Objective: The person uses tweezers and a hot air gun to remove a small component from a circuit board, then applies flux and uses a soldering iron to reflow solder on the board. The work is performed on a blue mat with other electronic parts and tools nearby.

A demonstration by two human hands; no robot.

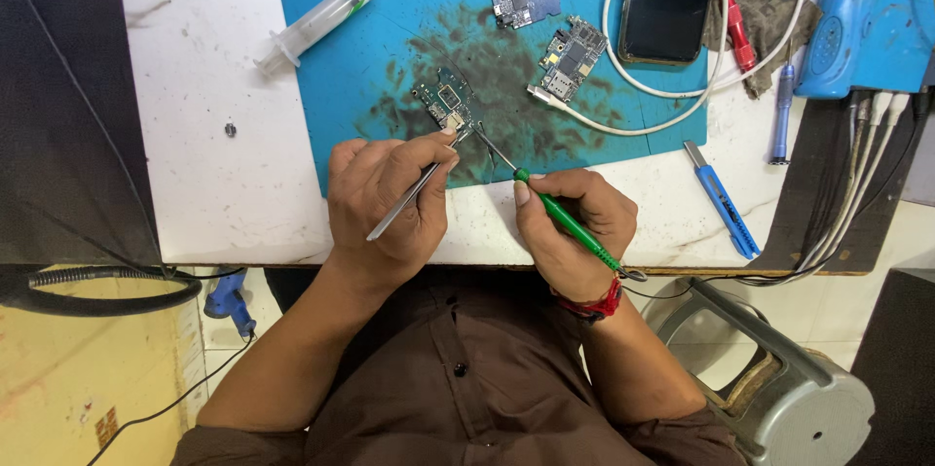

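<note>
Two hands: both closed on tools, at the table's near edge.
Left hand (385,195): fingers pinch tweezers (414,191), tips on the board (445,103).
Right hand (573,228): grips a green iron (565,221), tip beside the board (contact unclear).
Board: on the stained blue mat (321,37).
Farther: two boards (565,59), phone (668,0).
</note>
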